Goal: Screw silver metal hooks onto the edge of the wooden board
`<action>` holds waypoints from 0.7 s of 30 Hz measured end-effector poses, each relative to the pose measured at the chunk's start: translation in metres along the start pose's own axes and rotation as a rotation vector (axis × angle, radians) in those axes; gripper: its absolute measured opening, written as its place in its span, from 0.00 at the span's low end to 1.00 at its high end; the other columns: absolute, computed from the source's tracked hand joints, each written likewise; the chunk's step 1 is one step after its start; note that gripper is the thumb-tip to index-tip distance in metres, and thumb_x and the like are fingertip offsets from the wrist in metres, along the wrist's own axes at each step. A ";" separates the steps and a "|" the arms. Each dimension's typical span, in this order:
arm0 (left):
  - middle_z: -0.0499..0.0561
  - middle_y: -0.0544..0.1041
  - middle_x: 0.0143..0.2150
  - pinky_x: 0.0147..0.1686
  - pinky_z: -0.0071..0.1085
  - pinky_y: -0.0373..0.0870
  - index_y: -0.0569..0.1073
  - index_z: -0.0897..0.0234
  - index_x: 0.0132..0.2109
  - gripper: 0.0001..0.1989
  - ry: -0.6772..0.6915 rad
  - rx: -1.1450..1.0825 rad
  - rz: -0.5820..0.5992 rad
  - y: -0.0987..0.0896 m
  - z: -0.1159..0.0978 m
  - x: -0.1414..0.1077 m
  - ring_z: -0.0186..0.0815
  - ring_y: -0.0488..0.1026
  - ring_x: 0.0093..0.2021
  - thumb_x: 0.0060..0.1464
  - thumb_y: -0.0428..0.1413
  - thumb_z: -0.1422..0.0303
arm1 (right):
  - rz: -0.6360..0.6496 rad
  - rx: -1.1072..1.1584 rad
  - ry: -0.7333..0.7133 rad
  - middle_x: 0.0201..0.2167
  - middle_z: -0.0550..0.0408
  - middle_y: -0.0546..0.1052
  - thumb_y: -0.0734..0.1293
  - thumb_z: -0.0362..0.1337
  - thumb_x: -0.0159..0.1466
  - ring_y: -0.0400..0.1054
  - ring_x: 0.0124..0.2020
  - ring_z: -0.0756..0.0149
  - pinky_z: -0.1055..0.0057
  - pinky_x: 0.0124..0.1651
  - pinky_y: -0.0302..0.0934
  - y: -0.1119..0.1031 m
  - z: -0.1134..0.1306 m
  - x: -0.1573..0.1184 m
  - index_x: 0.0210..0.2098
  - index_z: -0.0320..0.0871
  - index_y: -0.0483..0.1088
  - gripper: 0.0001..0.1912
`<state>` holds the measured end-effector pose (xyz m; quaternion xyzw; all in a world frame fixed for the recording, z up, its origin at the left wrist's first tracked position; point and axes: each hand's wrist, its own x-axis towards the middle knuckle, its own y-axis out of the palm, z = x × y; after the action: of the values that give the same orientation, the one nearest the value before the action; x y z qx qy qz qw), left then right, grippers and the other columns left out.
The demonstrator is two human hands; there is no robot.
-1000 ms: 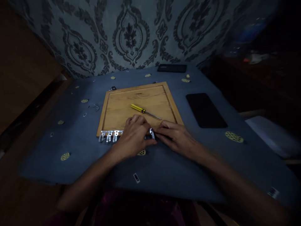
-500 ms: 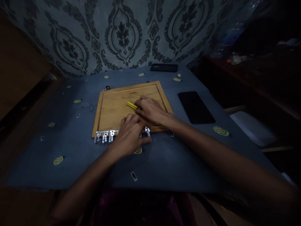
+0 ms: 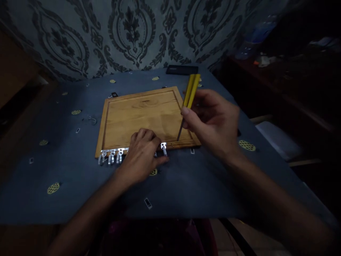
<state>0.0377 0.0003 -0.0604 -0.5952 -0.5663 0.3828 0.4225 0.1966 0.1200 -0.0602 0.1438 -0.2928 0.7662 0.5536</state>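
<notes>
A wooden board (image 3: 138, 112) with a raised rim lies on the cloth. Metal hooks (image 3: 112, 156) line its near edge on the left, and another hook (image 3: 163, 147) sits just right of my left hand. My left hand (image 3: 142, 153) is curled over this near edge, thumb stretched to the right; its fingertips and whatever is under the palm are hidden. Above the board's right side, my right hand (image 3: 213, 122) grips a screwdriver (image 3: 191, 90) by its yellow handle. Its thin shaft slants down, the tip close to the near rim beside small dark holes; contact cannot be made out.
A dark blue patterned cloth (image 3: 87, 192) covers the table. A dark phone-like slab (image 3: 182, 69) lies at the back, by the patterned wall. Left of the board is a small curved metal piece (image 3: 92, 120). A plastic bottle (image 3: 255, 39) stands on the dark furniture at right.
My right hand has lifted off the board and moved right, turning the screwdriver from lying low to nearly upright, tip down. My left hand keeps its place on the board. The view has shifted slightly.
</notes>
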 end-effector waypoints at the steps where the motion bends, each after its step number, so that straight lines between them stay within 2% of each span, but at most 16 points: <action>1: 0.55 0.76 0.50 0.58 0.48 0.67 0.79 0.65 0.50 0.19 -0.003 -0.002 0.003 0.000 0.000 0.001 0.50 0.68 0.56 0.55 0.70 0.62 | -0.014 0.043 0.016 0.40 0.54 0.77 0.70 0.45 0.69 0.70 0.27 0.68 0.67 0.28 0.69 -0.003 0.002 -0.007 0.51 0.51 0.73 0.12; 7: 0.54 0.76 0.47 0.55 0.46 0.67 0.80 0.64 0.43 0.14 0.006 0.017 -0.022 0.002 0.001 0.002 0.50 0.68 0.54 0.53 0.71 0.62 | -0.006 0.146 0.063 0.37 0.57 0.74 0.72 0.46 0.67 0.70 0.28 0.68 0.67 0.29 0.72 0.001 0.002 -0.031 0.47 0.51 0.69 0.13; 14: 0.54 0.75 0.47 0.54 0.47 0.67 0.80 0.64 0.48 0.16 0.009 -0.006 -0.016 0.001 0.000 0.001 0.49 0.68 0.53 0.55 0.70 0.62 | 0.067 0.141 0.074 0.35 0.58 0.74 0.69 0.39 0.68 0.73 0.30 0.65 0.64 0.35 0.75 0.005 0.004 -0.036 0.49 0.51 0.68 0.11; 21: 0.53 0.76 0.47 0.54 0.46 0.67 0.80 0.62 0.48 0.15 0.003 -0.001 -0.014 0.000 0.002 0.001 0.48 0.68 0.53 0.55 0.70 0.62 | 0.092 0.132 0.068 0.37 0.56 0.76 0.68 0.38 0.67 0.75 0.33 0.64 0.64 0.37 0.77 0.006 0.005 -0.036 0.48 0.51 0.67 0.10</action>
<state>0.0363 0.0016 -0.0610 -0.5921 -0.5699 0.3786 0.4258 0.2027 0.0882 -0.0770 0.1405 -0.2292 0.8128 0.5168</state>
